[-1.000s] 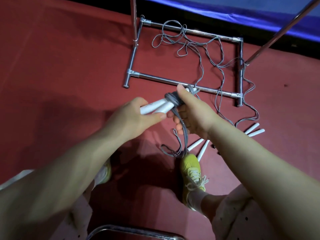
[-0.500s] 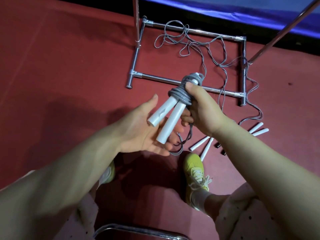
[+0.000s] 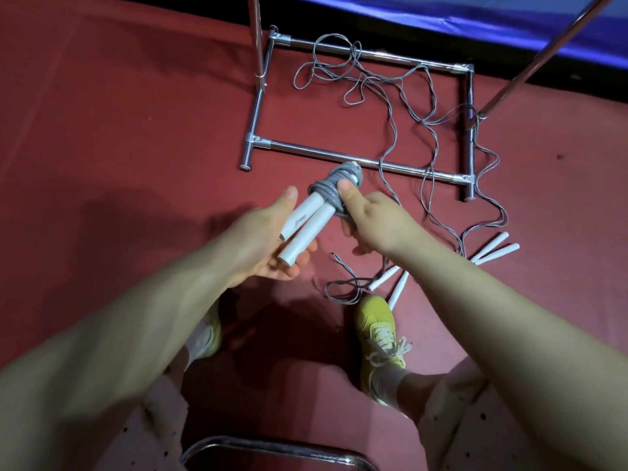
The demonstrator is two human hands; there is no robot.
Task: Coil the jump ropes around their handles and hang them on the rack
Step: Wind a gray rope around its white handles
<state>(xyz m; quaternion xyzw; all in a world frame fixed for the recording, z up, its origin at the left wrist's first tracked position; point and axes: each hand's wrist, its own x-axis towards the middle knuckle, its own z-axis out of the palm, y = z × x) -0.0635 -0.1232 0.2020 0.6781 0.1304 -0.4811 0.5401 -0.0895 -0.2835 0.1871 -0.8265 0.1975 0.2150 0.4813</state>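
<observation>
Red carpet floor (image 3: 119,130), blue mat (image 3: 441,18) along far edge

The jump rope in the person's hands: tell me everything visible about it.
The held jump rope has two smooth white handles, plastic-looking, lying side by side, one bearing a faint grey logo. Grey cord is coiled thickly round their far ends, a loose tail drooping to the red floor. The left hand cradles the near ends; the right hand grips the coil, thumb on top. It is tilted, above the floor.

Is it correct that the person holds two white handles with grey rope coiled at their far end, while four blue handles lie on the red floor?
Not quite. In the head view the four loose handles on the floor are white, not blue. The held handles and the coiled rope are as you say.
</observation>
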